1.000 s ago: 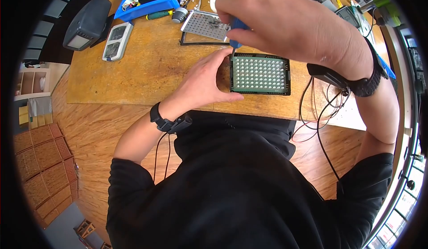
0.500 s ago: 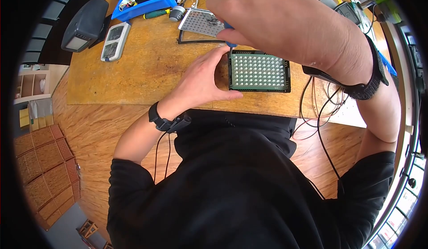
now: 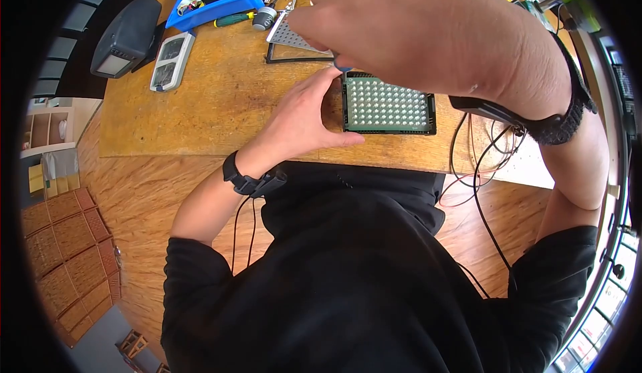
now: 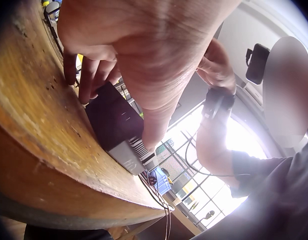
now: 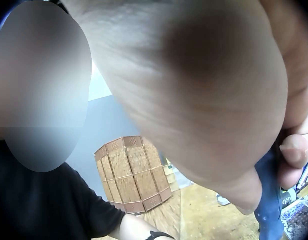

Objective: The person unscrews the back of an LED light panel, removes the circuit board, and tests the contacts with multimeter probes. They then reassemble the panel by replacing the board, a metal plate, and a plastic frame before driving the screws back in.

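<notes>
A black-framed LED panel [image 3: 389, 105], with rows of small clear lights on a green circuit board, lies face up on the table. My left hand [image 3: 294, 115] grips its left end, with the thumb at the near edge and the fingers toward the far corner. In the left wrist view the dark housing [image 4: 116, 117] sits between thumb and fingers. My right hand [image 3: 408, 35] holds a blue-handled screwdriver [image 5: 269, 205] upright over the panel's far left corner. Most of its handle is hidden by the hand in the head view.
Behind the panel lie a perforated metal plate [image 3: 286, 37] and a thin black frame [image 3: 297, 60]. A blue bin [image 3: 215, 13] of tools stands at the back left, near a green screwdriver [image 3: 234, 20] and a white-grey case [image 3: 172, 62]. Loose cables [image 3: 478, 152] hang at the right.
My right hand has turned and shifted left over the screwdriver, covering more of its handle and of the metal plate. My left hand keeps its hold on the LED panel.
</notes>
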Action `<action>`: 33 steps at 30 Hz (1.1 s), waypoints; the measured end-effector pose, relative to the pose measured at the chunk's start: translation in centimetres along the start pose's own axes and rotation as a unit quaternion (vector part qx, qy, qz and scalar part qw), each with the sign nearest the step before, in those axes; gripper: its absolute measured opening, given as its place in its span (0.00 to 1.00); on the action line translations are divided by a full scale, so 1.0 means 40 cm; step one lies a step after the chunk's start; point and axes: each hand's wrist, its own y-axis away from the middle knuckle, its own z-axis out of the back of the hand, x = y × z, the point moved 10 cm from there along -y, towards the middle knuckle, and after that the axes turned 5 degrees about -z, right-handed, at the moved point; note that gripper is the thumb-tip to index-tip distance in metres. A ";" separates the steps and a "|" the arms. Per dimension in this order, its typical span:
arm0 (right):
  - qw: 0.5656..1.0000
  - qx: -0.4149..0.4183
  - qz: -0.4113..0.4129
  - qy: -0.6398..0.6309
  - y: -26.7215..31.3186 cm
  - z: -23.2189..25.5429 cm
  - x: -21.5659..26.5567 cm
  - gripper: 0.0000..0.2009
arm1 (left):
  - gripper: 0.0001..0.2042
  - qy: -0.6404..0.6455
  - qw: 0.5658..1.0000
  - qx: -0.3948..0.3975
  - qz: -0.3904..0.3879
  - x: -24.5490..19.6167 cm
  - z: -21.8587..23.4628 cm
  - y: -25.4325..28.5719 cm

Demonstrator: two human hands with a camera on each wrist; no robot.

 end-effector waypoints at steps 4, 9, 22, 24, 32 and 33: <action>0.992 -0.104 0.070 0.033 0.037 0.048 0.041 0.13 | 0.55 0.032 0.999 0.001 0.005 -0.006 0.003 -0.003; 0.987 -0.150 0.046 -0.025 0.039 0.062 0.049 0.10 | 0.56 0.012 1.000 0.005 0.019 0.010 -0.003 0.003; 0.980 -0.185 0.056 -0.038 0.010 0.051 -0.011 0.08 | 0.54 0.005 1.000 -0.013 0.011 0.001 0.003 0.002; 0.981 -0.175 0.058 -0.053 0.026 0.066 0.007 0.09 | 0.55 0.016 0.999 0.014 0.035 0.002 -0.001 0.000; 0.970 -0.174 0.133 -0.107 0.047 0.077 0.036 0.14 | 0.55 0.030 0.999 0.005 0.017 0.010 -0.003 -0.001; 0.974 -0.171 0.119 -0.094 0.043 0.069 0.034 0.12 | 0.55 0.029 0.999 0.023 0.022 0.007 -0.007 -0.002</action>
